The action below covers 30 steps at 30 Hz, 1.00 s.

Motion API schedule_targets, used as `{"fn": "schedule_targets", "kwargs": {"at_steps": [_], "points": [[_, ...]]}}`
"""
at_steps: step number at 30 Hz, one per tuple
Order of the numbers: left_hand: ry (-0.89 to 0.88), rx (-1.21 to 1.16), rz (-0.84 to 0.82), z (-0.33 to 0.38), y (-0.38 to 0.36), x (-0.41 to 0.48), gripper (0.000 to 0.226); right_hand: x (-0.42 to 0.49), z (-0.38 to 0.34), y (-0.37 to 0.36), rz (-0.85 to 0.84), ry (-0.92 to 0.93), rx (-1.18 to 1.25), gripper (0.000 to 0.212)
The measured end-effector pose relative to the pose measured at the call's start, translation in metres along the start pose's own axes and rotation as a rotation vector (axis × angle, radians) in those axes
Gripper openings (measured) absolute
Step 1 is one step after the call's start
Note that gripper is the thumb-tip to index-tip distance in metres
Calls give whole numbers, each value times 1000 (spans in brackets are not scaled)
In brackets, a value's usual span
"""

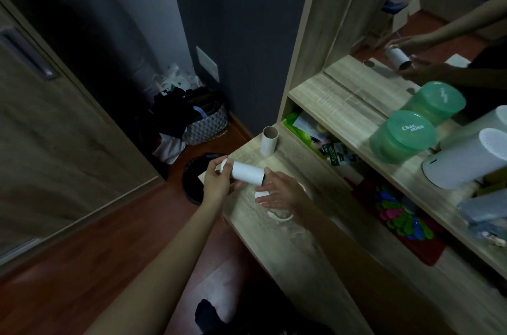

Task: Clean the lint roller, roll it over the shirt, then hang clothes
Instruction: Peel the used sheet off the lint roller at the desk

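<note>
The right grip (277, 192) was released, fingers straight, above the tabletop (301, 252). The left grip (216, 181) grasped the white roller (247, 172) at one end; its other end lay just beside the right grip. Beyond, a tube (269, 141) stood upright on the tabletop.

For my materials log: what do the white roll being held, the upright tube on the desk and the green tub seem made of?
White roll: likely paper sheets, smooth matte. Upright tube: probably cardboard, dull, brownish hollow inside. Green tub: translucent plastic, slightly glossy lid with printed lettering.
</note>
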State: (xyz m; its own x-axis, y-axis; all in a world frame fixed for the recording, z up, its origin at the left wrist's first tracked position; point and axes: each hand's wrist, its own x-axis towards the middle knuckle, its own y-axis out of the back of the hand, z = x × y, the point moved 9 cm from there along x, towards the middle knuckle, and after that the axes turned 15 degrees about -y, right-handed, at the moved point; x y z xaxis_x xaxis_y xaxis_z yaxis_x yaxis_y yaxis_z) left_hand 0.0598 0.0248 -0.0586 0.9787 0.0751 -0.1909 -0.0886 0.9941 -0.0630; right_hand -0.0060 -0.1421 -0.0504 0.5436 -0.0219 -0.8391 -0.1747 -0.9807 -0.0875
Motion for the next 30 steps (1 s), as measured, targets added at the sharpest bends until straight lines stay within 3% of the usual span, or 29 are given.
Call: {"fn": "schedule_targets", "kwargs": {"at_steps": [3,7,14,21,30], "points": [[-15,-34,-59,8,-17,-5,26,-5,2,-2,-117,41,181,27],[-40,-29,-172,17,-30,-8,30,-3,-4,25,38,142,234,32],[-95,10,-439,25,-42,-15,28,1,-5,53,67,83,428,33],[-320,229,-472,37,-47,-26,34,3,-2,50,69,44,412,35],[-406,323,-456,45,-46,-32,33,0,-3,46,79,22,396,22]]}}
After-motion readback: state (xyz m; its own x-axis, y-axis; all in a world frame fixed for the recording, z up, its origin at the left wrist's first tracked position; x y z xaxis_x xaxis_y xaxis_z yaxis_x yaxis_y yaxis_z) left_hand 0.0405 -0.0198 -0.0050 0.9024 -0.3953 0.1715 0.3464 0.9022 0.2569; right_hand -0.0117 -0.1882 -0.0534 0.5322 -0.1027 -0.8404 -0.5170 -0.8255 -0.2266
